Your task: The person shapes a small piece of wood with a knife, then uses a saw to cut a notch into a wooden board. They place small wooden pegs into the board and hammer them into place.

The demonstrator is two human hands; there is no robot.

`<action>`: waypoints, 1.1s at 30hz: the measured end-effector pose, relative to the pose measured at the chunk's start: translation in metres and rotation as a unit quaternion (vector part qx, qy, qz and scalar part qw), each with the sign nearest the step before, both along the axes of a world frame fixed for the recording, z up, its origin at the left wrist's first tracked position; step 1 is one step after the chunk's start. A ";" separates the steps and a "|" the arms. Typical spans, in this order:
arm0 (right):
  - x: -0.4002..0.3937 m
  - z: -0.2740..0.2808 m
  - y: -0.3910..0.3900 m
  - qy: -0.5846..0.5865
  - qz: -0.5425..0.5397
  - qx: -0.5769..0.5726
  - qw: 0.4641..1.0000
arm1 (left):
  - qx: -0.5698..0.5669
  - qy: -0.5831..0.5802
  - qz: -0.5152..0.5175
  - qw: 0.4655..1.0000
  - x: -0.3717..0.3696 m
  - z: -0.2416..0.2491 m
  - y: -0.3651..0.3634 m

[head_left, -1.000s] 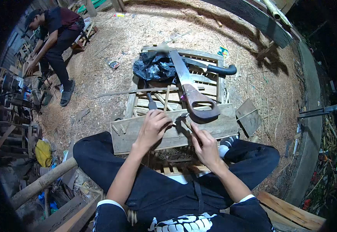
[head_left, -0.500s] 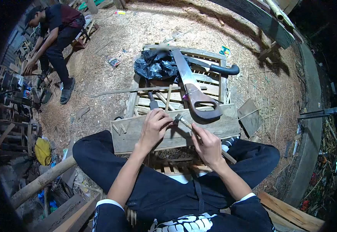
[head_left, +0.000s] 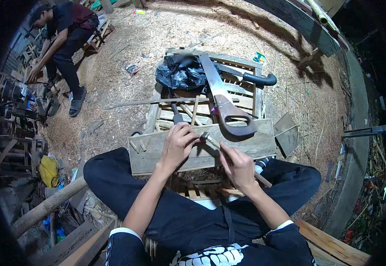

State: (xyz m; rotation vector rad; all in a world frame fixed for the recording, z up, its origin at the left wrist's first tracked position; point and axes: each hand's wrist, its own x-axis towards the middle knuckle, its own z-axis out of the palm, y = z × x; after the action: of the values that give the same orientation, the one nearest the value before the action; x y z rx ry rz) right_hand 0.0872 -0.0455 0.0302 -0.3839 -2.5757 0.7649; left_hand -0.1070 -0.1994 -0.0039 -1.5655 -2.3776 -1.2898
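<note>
My right hand [head_left: 238, 168] is closed around the wooden handle of a hammer [head_left: 213, 142], its small metal head pointing up and left. Close to that head, my left hand [head_left: 177, 145] is pinched shut, its fingertips beside or touching the metal; whatever they hold is too small to make out. Both hands are above a wide plank [head_left: 151, 162] lying across a slatted wooden piece [head_left: 153, 116]. Just beyond them a handsaw [head_left: 222, 104] rests with its handle on the plank. A dark-handled tool [head_left: 177, 118] lies beyond my left fingers.
A black plastic bag [head_left: 179, 75] and a second tool with a curved black handle [head_left: 259, 80] lie on the slats. Two small wood pieces [head_left: 138, 145] sit at the plank's left end. Another person [head_left: 69, 40] bends over at the upper left. Wood shavings cover the ground.
The view has shifted slightly, so the saw, plank and bag appear a little farther right. Both hands keep nearly the same pose, and the hammer head stays close to my left fingertips.
</note>
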 end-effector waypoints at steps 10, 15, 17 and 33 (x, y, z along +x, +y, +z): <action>-0.001 -0.002 0.000 0.034 -0.008 -0.012 0.999 | 0.006 0.001 0.004 1.000 0.001 0.002 0.000; 0.002 0.003 -0.002 -0.037 -0.016 -0.011 0.999 | 0.014 0.002 0.001 1.000 0.001 0.002 0.001; 0.000 0.005 -0.002 -0.026 -0.025 -0.034 0.999 | 0.013 0.006 0.001 1.000 -0.001 0.001 0.001; -0.002 0.003 -0.002 -0.004 -0.024 -0.015 1.000 | 0.001 0.006 0.000 1.000 -0.001 0.000 0.000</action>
State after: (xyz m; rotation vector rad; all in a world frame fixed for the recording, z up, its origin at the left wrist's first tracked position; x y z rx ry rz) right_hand 0.0853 -0.0477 0.0337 -0.4569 -2.5566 0.7872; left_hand -0.1077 -0.1990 -0.0035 -1.5676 -2.3695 -1.2780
